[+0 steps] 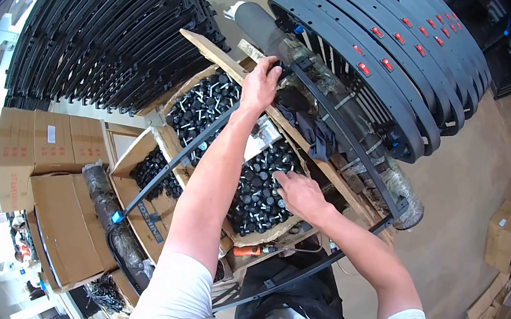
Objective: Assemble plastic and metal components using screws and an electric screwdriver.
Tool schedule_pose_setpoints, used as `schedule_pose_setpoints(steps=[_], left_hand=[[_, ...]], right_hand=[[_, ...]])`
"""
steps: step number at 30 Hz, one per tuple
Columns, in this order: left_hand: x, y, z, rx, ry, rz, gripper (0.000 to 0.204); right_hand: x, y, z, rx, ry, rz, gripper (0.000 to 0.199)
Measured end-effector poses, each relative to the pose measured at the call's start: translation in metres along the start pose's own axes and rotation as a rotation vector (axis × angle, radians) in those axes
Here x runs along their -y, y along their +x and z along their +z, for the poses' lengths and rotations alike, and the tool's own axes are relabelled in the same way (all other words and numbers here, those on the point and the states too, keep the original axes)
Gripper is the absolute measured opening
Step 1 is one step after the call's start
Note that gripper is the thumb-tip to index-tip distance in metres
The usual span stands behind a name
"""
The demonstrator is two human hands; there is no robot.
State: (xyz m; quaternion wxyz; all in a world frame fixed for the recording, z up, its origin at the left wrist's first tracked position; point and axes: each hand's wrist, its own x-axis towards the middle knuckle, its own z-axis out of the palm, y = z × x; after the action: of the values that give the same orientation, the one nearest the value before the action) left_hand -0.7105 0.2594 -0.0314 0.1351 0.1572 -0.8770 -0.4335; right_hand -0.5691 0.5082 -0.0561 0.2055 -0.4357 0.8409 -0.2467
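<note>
A black rectangular metal frame [350, 139] lies tilted across wooden bins. My left hand [260, 86] is closed at its far corner, with a small black round piece [279, 64] at the fingertips. This looks like a screw-in foot, partly hidden by the fingers. Inside the frame's outline, my right hand [303, 195] reaches over a bin of black-capped screw-in feet [258, 189]. Its fingers are apart and bent, their tips touching the pile, and I see nothing held in them. More such feet with silver threaded stems [200, 110] fill the bin beneath my left forearm.
Stacked black metal frames [112, 24] stand at the far left. Curved grey panels with red tags [373, 52] rise at the far right. Cardboard boxes [69, 225] sit at left; an orange-handled tool [248, 250] lies near the bin's front. A wrapped roll [408, 202] runs behind the bins.
</note>
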Motion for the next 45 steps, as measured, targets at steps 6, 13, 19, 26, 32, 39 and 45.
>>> schedule_pose_setpoints(steps=[6, 13, 19, 26, 32, 39, 45], left_hand=[[0.009, 0.007, 0.002, 0.043, 0.040, 0.206, 0.034], [0.015, 0.011, 0.006, 0.081, -0.013, 0.303, 0.032], [0.031, 0.017, 0.018, 0.008, -0.216, 0.241, 0.035], [0.033, 0.018, 0.008, 0.148, -0.241, 0.188, 0.031], [0.022, 0.017, 0.009, 0.123, 0.032, 0.076, 0.030], [0.031, 0.016, 0.008, 0.113, -0.277, 0.069, 0.033], [0.026, 0.016, 0.007, 0.130, 0.016, 0.001, 0.034]], right_hand=[[0.014, -0.086, -0.072, -0.046, 0.468, 0.057, 0.026], [0.010, -0.177, -0.131, -0.191, 0.402, 0.451, 0.030], [-0.022, -0.222, -0.137, -0.406, 0.177, 0.651, 0.033], [-0.037, -0.227, -0.128, -0.400, 0.081, 0.638, 0.033], [-0.033, -0.215, -0.129, -0.292, -0.013, 0.587, 0.031], [-0.026, -0.208, -0.128, -0.231, -0.134, 0.617, 0.030], [-0.029, -0.195, -0.127, -0.237, -0.329, 0.717, 0.033]])
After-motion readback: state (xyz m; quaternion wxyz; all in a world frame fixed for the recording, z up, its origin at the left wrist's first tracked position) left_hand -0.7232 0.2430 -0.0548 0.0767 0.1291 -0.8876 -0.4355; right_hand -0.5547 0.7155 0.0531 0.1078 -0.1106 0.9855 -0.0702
